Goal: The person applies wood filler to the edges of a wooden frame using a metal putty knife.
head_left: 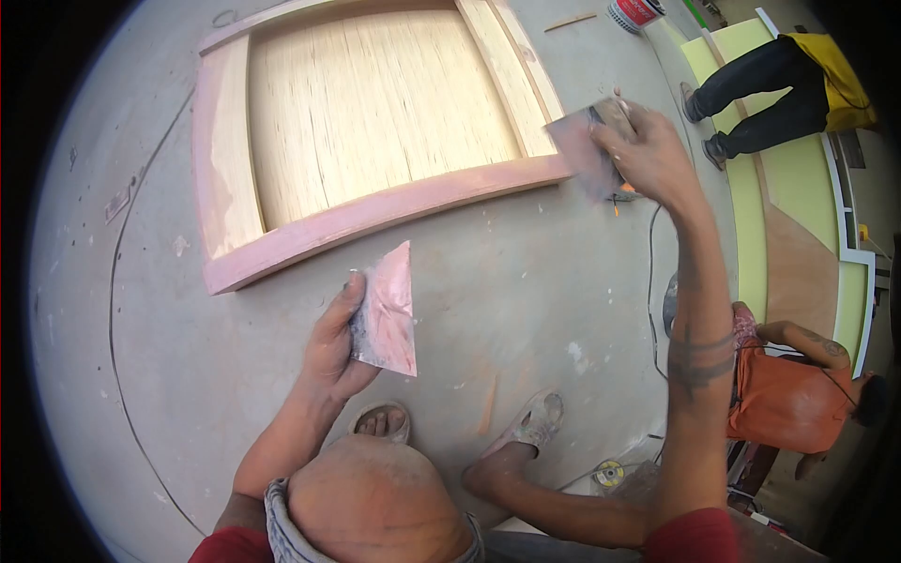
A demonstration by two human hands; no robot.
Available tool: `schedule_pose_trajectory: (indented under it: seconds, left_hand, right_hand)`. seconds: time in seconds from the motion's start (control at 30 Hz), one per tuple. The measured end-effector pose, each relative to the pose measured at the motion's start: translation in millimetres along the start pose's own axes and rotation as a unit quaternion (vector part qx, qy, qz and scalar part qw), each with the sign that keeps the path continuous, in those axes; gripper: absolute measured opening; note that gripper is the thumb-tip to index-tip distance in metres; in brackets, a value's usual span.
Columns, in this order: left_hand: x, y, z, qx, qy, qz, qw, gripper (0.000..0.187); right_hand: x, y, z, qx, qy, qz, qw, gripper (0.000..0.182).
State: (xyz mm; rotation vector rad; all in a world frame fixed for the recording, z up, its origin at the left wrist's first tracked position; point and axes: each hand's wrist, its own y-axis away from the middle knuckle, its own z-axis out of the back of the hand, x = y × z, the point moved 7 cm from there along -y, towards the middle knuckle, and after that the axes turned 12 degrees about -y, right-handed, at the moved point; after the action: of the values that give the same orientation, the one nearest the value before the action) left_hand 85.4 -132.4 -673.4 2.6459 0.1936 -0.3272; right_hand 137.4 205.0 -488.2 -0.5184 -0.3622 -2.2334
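In my left hand (pixel 340 333) is a flat putty scraper blade (pixel 374 357) carrying a smear of pink putty (pixel 392 296). The fingers close around its left edge, with the thumb at the top. My right hand (pixel 648 155) grips a putty knife (pixel 582 150) by its handle, slightly blurred, its blade over the right front corner of a wooden panel (pixel 375 103). This panel has a raised frame around a pale plywood middle. Pink putty coats its front rail (pixel 404 209) and left side.
A red and white bucket (pixel 636 13) stands at the back. Cables (pixel 651 310) run along the grey floor (pixel 488 272). To the right, one person (pixel 788 84) stands and another in an orange shirt (pixel 788 394) is beside yellow-green panels (pixel 751 235).
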Motion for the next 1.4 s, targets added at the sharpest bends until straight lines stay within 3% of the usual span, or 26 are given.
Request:
schedule_pose_trajectory:
  seconds: [0.03, 0.07, 0.17, 0.27, 0.3, 0.37, 0.4, 0.43, 0.5, 0.53, 0.57, 0.63, 0.67, 0.73, 0.77, 0.8, 0.87, 0.9, 0.93, 1.0, 1.07, 1.13, 1.2, 1.33, 1.4]
  left_hand:
    - [4.2, -2.0, -2.3, 0.012, 0.003, 0.015, 1.000, 0.051]
    - [9.9, -5.1, -1.1, 0.023, 0.004, 0.028, 0.999, 0.052]
    - [24.2, -7.4, -13.3, 0.045, -0.012, 0.054, 0.997, 0.055]
    - [33.8, -3.7, -25.3, 0.003, -0.037, 0.071, 0.997, 0.055]
    - [27.5, -5.1, -17.5, 0.007, -0.047, 0.051, 0.998, 0.054]
    - [3.3, -8.1, 4.6, 0.019, -0.067, 0.012, 0.998, 0.053]
    - [-15.0, -7.7, 5.8, 0.090, -0.024, 0.000, 0.996, 0.051]
    - [-30.1, -6.2, -3.6, 0.157, 0.020, -0.013, 0.987, 0.049]
    - [-37.8, -3.0, -3.9, 0.048, -0.046, -0.045, 0.997, 0.052]
    - [-30.5, -1.7, -15.0, 0.020, -0.104, -0.043, 0.993, 0.053]
    - [-22.6, 0.2, -21.0, -0.010, -0.160, -0.042, 0.986, 0.053]
    - [17.2, -6.2, -15.8, 0.008, -0.159, 0.018, 0.987, 0.053]
    - [27.0, -7.6, -18.0, 0.009, -0.173, 0.020, 0.985, 0.057]
    - [25.1, -7.8, -29.8, 0.008, -0.151, 0.026, 0.988, 0.056]
    - [13.6, -10.5, -34.5, 0.005, -0.114, 0.026, 0.993, 0.051]
    - [-6.7, -13.5, -30.3, -0.035, -0.135, -0.023, 0.990, 0.052]
    - [-37.3, -17.2, -24.7, 0.004, -0.092, -0.069, 0.993, 0.047]
    - [-48.1, -16.9, -31.2, 0.049, -0.069, -0.090, 0.992, 0.044]
    - [-50.6, -15.1, -33.1, 0.026, -0.091, -0.104, 0.990, 0.043]
    - [-47.9, -11.8, -40.1, -0.024, -0.130, -0.130, 0.983, 0.039]
    - [-48.7, -12.0, -38.6, -0.015, -0.155, -0.152, 0.976, 0.038]
    - [-59.2, -14.9, -27.9, -0.044, -0.174, -0.214, 0.960, 0.038]
    - [-72.7, -13.4, -17.6, -0.098, -0.209, -0.275, 0.933, 0.040]
    - [-76.0, -12.2, -17.0, -0.124, -0.223, -0.319, 0.913, 0.041]
    - [-72.4, -9.8, -25.7, -0.138, -0.248, -0.331, 0.900, 0.042]
  right_hand:
    - [-0.4, 14.3, -5.0, 0.005, -0.130, -0.074, 0.989, 0.023]
    - [-7.4, 28.4, -22.2, -0.008, -0.277, -0.090, 0.957, 0.026]
    - [22.7, 83.4, -98.8, -0.001, -0.633, -0.184, 0.752, 0.033]
    - [18.5, 130.2, -176.4, 0.078, -0.564, -0.054, 0.820, 0.025]
    - [31.9, 141.1, -193.3, 0.063, -0.507, 0.007, 0.859, 0.021]
    - [41.9, 160.7, -209.1, 0.173, -0.542, 0.010, 0.822, 0.012]
    - [31.9, 167.3, -216.5, 0.234, -0.471, -0.013, 0.850, 0.013]
    - [28.0, 168.3, -211.9, 0.235, -0.482, -0.014, 0.844, 0.016]
    - [24.0, 168.4, -205.9, 0.239, -0.504, -0.015, 0.830, 0.021]
    - [19.9, 160.9, -198.9, 0.134, -0.551, 0.021, 0.823, 0.033]
    - [15.5, 159.1, -205.8, 0.154, -0.692, -0.022, 0.705, 0.036]
    - [24.8, 148.9, -203.5, 0.181, -0.894, -0.101, 0.397, 0.041]
    - [25.4, 149.8, -209.7, 0.106, -0.871, -0.152, 0.456, 0.045]
    - [23.8, 165.1, -214.4, 0.072, -0.621, -0.046, 0.779, 0.045]
    - [32.5, 172.6, -213.9, 0.105, -0.579, 0.041, 0.808, 0.043]
    - [30.8, 176.0, -217.6, 0.167, -0.535, 0.025, 0.828, 0.033]
    - [10.5, 184.4, -231.2, 0.129, -0.535, 0.084, 0.831, 0.032]
    - [6.8, 183.4, -222.5, 0.097, -0.581, 0.100, 0.802, 0.033]
    - [4.5, 182.3, -212.3, 0.066, -0.623, 0.118, 0.771, 0.035]
    - [-30.5, 172.7, -213.8, 0.101, -0.718, -0.091, 0.683, 0.033]
    - [-41.5, 165.2, -211.5, 0.019, -0.707, -0.181, 0.683, 0.033]
    - [-18.4, 161.2, -186.7, -0.080, -0.681, -0.169, 0.709, 0.034]
    - [9.9, 163.5, -153.7, -0.088, -0.724, -0.185, 0.658, 0.032]
    - [21.6, 169.3, -154.2, -0.052, -0.653, -0.106, 0.748, 0.021]
    - [26.3, 172.4, -159.5, -0.064, -0.593, -0.129, 0.792, 0.016]
